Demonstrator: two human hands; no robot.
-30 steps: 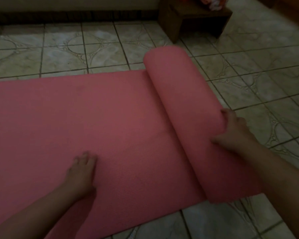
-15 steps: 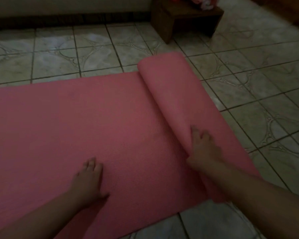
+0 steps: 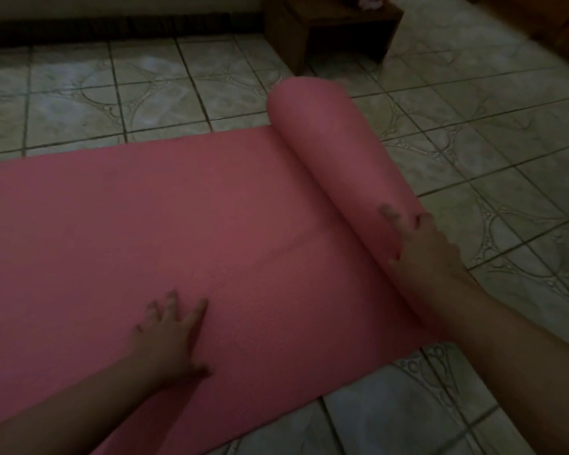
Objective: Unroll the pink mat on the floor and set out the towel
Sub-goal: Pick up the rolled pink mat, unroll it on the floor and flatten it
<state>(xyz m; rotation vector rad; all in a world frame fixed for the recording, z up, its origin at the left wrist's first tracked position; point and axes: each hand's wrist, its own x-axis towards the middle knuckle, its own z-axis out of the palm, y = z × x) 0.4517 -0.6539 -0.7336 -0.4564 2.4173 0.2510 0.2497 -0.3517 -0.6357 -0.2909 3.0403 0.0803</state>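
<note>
Pink mat [image 3: 184, 218] half unrolled on tiled floor [image 3: 493, 133], roll's long axis ran away from camera, right hand [image 3: 421, 247] pressed flat on roll, left hand [image 3: 168, 333] spread flat on unrolled part, bare tiles beyond roll.

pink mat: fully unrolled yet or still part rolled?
Part rolled. The pink mat lies flat on the left; a thick roll remains at its right end, under the right hand.
</note>
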